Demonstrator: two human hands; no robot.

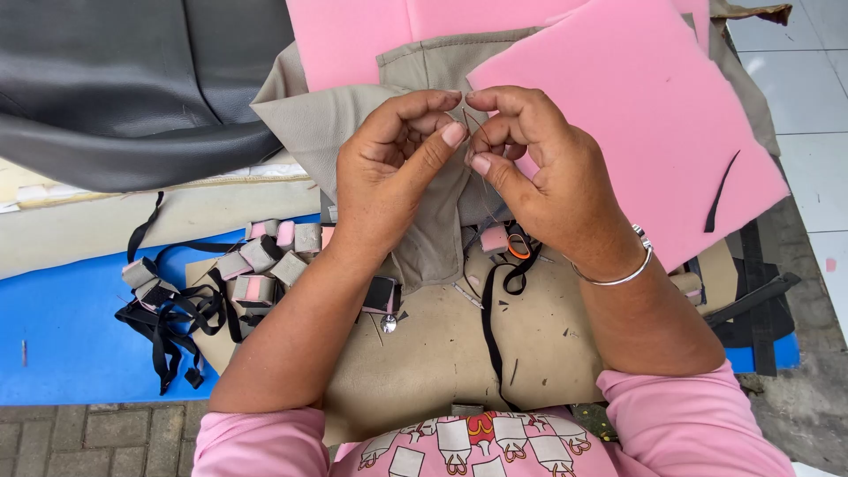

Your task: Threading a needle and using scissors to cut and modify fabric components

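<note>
my left hand (389,172) pinches the beige cover (424,238); my right hand (539,172) is closed on a thin needle (468,124), pink foam (645,124) just behind.

Place: a small sewing workshop on the ground, where seat covers are made.
Floor: grey bricks (79,437) and pale tiles (817,115), with a blue mat (71,336) on top.
Stuff lying around: big pink foam sheets (636,115), tan cloth (442,353), a dark grey seat cover (124,88).
Small bits: little foam blocks (256,256), black straps (172,322) and tiny cut scraps.
</note>
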